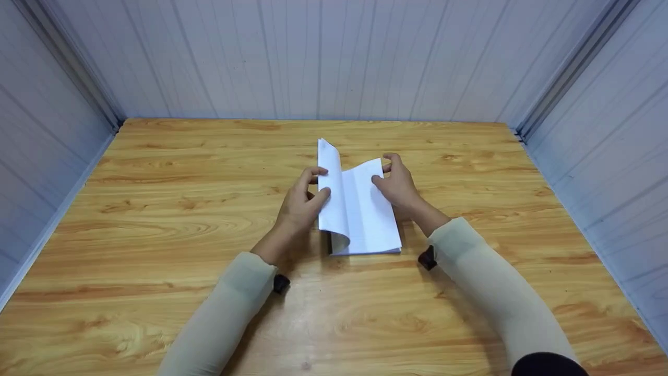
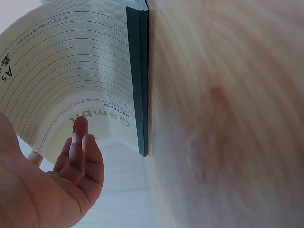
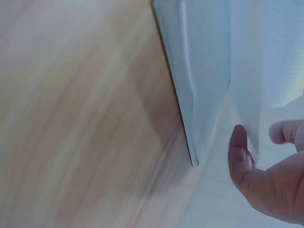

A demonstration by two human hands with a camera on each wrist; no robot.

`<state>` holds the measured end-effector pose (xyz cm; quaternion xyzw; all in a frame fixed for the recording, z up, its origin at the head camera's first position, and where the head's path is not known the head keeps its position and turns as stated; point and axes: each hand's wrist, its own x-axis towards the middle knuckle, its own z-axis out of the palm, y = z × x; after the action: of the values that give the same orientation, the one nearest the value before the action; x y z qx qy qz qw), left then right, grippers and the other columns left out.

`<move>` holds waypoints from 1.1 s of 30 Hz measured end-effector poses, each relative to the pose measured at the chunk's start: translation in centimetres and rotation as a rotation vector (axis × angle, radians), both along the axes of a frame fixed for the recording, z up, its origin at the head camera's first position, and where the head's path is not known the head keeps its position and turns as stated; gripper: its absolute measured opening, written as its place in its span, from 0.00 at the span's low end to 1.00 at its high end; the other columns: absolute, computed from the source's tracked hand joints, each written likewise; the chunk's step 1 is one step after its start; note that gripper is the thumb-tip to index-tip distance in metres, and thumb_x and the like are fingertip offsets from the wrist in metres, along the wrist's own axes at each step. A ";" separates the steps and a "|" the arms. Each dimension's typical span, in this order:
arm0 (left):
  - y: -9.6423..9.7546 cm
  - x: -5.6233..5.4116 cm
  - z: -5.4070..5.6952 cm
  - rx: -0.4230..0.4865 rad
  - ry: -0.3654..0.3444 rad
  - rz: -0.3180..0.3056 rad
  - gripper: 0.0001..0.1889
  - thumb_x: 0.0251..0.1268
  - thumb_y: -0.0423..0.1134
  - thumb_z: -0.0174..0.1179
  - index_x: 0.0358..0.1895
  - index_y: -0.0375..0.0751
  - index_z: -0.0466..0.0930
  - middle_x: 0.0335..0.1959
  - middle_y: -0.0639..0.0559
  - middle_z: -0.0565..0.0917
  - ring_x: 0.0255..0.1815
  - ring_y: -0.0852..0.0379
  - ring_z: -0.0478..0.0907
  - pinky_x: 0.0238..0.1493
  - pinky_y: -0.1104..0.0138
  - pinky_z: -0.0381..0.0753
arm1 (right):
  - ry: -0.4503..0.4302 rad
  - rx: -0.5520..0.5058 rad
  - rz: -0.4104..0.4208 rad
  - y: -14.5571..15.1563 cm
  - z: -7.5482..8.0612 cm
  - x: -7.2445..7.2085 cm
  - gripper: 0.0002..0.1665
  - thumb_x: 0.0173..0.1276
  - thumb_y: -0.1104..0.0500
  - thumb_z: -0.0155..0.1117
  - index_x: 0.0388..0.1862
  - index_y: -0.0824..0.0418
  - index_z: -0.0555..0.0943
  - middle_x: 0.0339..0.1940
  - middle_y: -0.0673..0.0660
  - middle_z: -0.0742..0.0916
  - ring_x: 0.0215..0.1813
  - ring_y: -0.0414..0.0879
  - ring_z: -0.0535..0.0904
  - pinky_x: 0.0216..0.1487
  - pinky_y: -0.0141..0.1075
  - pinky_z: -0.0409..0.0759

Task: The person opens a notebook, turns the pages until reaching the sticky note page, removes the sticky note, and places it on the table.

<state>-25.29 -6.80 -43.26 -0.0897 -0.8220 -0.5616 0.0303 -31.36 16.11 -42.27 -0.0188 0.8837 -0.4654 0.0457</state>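
Observation:
An open notebook (image 1: 368, 209) with white pages lies on the wooden table. Its cream cover (image 2: 85, 52) carries printed lines and the words "Gambit Notebook", beside a dark green spine (image 2: 139, 80). My left hand (image 1: 302, 203) grips the raised left side, thumb over the pages and fingers behind at the cover. The lifted cover and pages curl upward from the spine. At the upper right edge, my right hand (image 1: 397, 184) pinches a page (image 3: 247, 71) between thumb and fingers. In the right wrist view that page stands raised above the lower stack (image 3: 204, 80).
The wood-grain table (image 1: 182, 219) extends around the notebook on all sides. A pale panelled wall (image 1: 292, 57) rises behind it, with side walls at left and right. Small black devices (image 1: 281, 284) sit at both wrists, below light sleeves.

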 end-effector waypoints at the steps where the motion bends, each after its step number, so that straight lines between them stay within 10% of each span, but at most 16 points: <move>1: 0.0 0.0 0.0 0.003 0.004 -0.003 0.18 0.65 0.47 0.52 0.59 0.59 0.69 0.56 0.50 0.77 0.32 0.52 0.79 0.37 0.63 0.78 | 0.000 -0.008 -0.008 0.0 0.0 0.0 0.38 0.68 0.58 0.56 0.74 0.63 0.54 0.57 0.64 0.74 0.47 0.50 0.73 0.44 0.37 0.73; 19: -0.1 0.0 0.0 0.018 -0.004 0.011 0.21 0.63 0.48 0.57 0.60 0.61 0.68 0.56 0.50 0.75 0.33 0.52 0.78 0.36 0.63 0.79 | -0.062 -0.277 0.040 -0.5 0.7 0.9 0.24 0.75 0.55 0.34 0.63 0.52 0.73 0.49 0.61 0.82 0.38 0.49 0.82 0.33 0.38 0.81; 33: 0.0 -0.2 0.0 0.045 -0.019 0.004 0.28 0.59 0.49 0.63 0.63 0.62 0.65 0.55 0.48 0.77 0.31 0.52 0.81 0.33 0.64 0.81 | -0.145 -0.176 0.291 -1.6 0.5 1.6 0.28 0.71 0.53 0.52 0.70 0.44 0.66 0.59 0.63 0.74 0.43 0.55 0.82 0.30 0.44 0.84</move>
<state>-25.50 -6.84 -43.30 -0.0822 -0.8095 -0.5808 0.0256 -29.76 14.47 -41.76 -0.1169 0.8220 -0.5295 0.1741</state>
